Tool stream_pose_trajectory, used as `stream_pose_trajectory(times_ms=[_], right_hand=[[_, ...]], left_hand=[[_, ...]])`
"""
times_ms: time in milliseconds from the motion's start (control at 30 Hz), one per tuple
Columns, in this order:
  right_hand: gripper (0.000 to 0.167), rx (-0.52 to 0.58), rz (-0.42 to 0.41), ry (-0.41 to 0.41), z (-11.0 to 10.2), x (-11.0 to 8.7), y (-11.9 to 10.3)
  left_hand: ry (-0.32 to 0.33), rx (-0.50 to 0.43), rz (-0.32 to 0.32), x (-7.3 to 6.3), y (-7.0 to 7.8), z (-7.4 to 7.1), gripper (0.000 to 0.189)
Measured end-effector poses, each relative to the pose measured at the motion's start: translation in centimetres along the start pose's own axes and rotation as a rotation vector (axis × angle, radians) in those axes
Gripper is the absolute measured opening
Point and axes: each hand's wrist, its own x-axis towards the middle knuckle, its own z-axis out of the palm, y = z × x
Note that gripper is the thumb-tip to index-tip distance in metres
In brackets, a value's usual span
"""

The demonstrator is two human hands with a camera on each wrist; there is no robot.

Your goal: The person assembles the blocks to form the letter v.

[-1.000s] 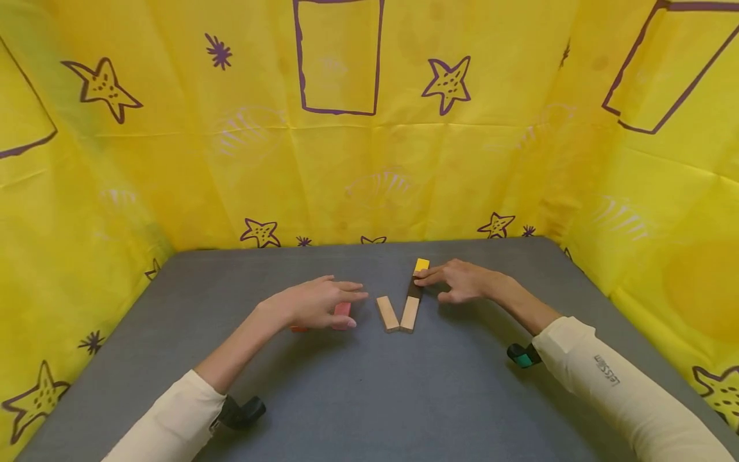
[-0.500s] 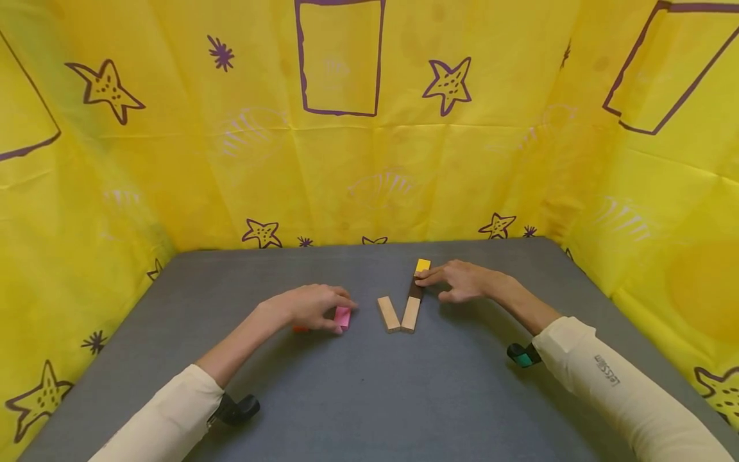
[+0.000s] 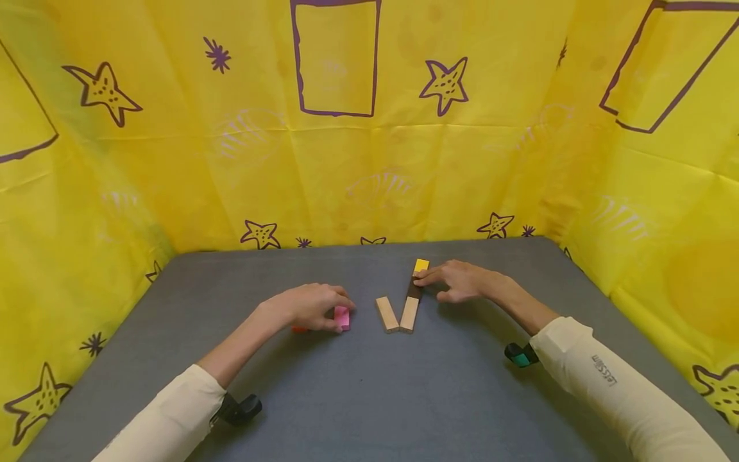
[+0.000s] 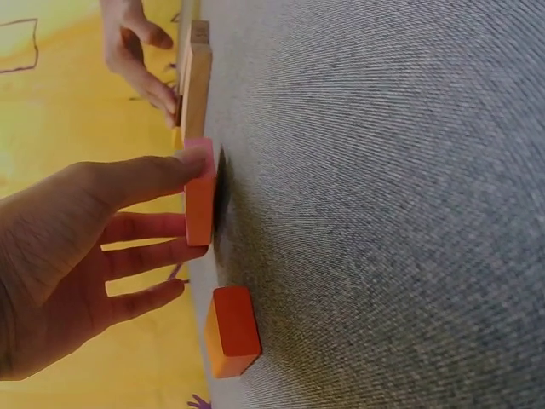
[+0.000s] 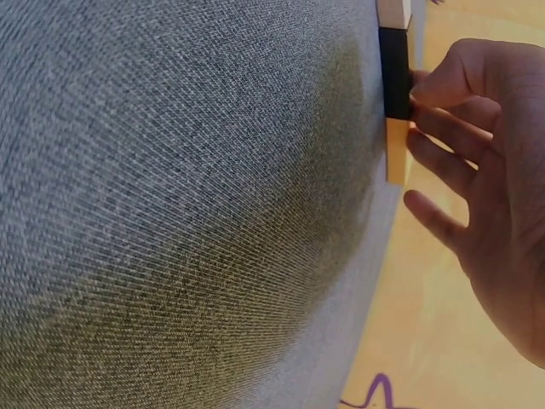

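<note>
Pinching a pink rectangular block (image 3: 343,317) just left of a V: the left hand (image 3: 312,307).
A pale wooden oblong block (image 3: 387,314) and its twin (image 3: 409,314) meet at their near ends. The right row, seemingly laid, runs far through a dark brown oblong block (image 3: 414,290) to a yellow oblong block (image 3: 422,265); the right hand (image 3: 462,282) touches it, fingers extended, gripping nothing. The left row has one block; the pink one and an orange oblong block (image 4: 237,322) farther left seem unplaced.
</note>
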Motion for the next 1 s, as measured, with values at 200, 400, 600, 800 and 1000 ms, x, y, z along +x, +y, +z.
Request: stream_pose_trajectory(times_ms=[200,400,600,800,1000], right_hand=[[0.060,0.002,0.008,0.008,0.1,0.2,-0.1],[0.060,-0.004,0.005,0.006,0.0,0.2,-0.2],[0.061,0.008,0.008,0.008,0.0,0.0,-0.1],[0.061,0.001,0.021,0.007,0.1,0.1,0.0],[0.061,0.011,0.037,-0.003,0.1,0.4,-0.1]], left_hand=[[0.048,0.018,0.001,-0.1,0.2,-0.7,0.043],[0.089,0.028,-0.006,0.6,0.3,-1.3,0.045],[0.105,0.026,-0.034,2.3,0.6,-1.7,0.047],[0.132,0.053,-0.035,4.6,0.7,-1.8,0.043],[0.141,0.036,-0.080,6.7,0.0,-0.9,0.045]])
